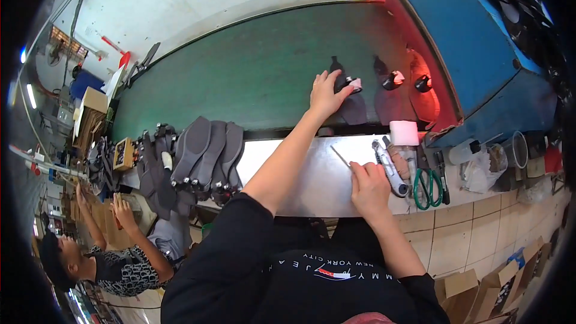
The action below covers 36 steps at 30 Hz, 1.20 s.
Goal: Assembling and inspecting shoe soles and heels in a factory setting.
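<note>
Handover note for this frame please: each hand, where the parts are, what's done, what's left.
Left hand: reaching out over the green conveyor belt, fingers on a dark shoe upper lying there.
Right hand: on the metal worktable, pinching a thin stick-like tool.
Two more uppers on the belt further right, near the red-lit tunnel.
A stack of dark insoles waits at the table's left end; green-handled scissors to the right.
Done: three uppers on belt. Left: the stack, apparently.
</note>
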Each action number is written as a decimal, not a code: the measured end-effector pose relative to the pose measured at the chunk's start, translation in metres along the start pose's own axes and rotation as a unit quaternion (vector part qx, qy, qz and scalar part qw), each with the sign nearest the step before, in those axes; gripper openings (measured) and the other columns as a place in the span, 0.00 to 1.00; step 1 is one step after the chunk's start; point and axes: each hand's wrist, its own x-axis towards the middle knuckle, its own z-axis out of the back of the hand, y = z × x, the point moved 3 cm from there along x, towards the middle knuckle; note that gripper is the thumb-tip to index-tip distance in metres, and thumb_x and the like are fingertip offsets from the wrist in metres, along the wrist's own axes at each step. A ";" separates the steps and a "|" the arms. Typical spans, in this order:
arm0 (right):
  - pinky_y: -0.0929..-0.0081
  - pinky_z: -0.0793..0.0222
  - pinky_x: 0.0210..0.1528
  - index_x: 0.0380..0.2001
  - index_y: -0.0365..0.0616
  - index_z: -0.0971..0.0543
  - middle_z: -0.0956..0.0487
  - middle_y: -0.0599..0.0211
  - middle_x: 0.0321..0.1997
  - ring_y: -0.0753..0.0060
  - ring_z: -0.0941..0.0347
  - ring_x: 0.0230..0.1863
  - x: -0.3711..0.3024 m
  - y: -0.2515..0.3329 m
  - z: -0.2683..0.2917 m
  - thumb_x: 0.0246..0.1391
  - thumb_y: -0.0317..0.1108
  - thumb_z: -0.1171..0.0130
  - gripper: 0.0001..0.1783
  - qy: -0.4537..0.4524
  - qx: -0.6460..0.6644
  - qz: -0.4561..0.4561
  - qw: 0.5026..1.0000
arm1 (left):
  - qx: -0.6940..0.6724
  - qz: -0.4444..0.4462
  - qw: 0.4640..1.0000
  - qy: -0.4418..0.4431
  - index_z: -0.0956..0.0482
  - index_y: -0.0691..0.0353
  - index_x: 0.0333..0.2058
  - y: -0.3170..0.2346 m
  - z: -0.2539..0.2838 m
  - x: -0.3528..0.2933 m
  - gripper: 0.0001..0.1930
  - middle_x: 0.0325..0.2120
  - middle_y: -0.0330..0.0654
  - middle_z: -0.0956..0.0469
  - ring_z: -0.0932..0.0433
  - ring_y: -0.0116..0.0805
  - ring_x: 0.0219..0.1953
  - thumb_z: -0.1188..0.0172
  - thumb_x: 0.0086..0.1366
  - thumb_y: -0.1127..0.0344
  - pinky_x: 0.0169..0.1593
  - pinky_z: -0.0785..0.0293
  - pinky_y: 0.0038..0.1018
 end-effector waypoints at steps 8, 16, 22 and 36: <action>0.60 0.37 0.47 0.48 0.46 0.23 0.30 0.59 0.42 0.54 0.34 0.43 -0.001 0.002 0.017 0.42 0.27 0.36 0.25 0.014 0.019 -0.025 0.999 | 0.134 0.034 0.990 -0.004 0.20 0.52 0.42 -0.031 -0.032 -0.019 0.19 0.45 0.52 0.26 0.30 0.57 0.52 0.34 0.54 0.50 0.53 0.35 0.51; 0.56 0.40 0.55 0.44 0.43 0.21 0.30 0.54 0.49 0.48 0.35 0.52 -0.005 0.021 0.055 0.43 0.25 0.37 0.20 -0.045 0.058 0.024 0.997 | -0.187 -0.048 0.966 -0.172 0.18 0.58 0.36 -0.046 0.021 0.004 0.13 0.36 0.42 0.24 0.23 0.35 0.35 0.33 0.50 0.75 0.40 0.25 0.27; 0.63 0.37 0.61 0.43 0.45 0.33 0.29 0.62 0.54 0.68 0.35 0.56 0.006 0.002 0.077 0.56 0.36 0.37 0.18 -0.001 0.673 -0.140 0.726 | -0.540 0.159 0.808 0.173 0.22 0.66 0.49 -0.106 0.126 -0.091 0.17 0.39 0.42 0.19 0.22 0.27 0.42 0.40 0.59 0.75 0.50 0.27 0.25; 0.84 0.41 0.42 0.32 0.43 0.33 0.33 0.73 0.34 0.82 0.37 0.37 -0.019 0.088 0.052 0.44 0.24 0.34 0.17 0.112 0.568 -0.093 0.810 | -0.678 0.235 0.682 0.141 0.24 0.65 0.51 -0.045 0.201 -0.235 0.18 0.47 0.45 0.22 0.20 0.29 0.40 0.41 0.61 0.79 0.39 0.18 0.23</action>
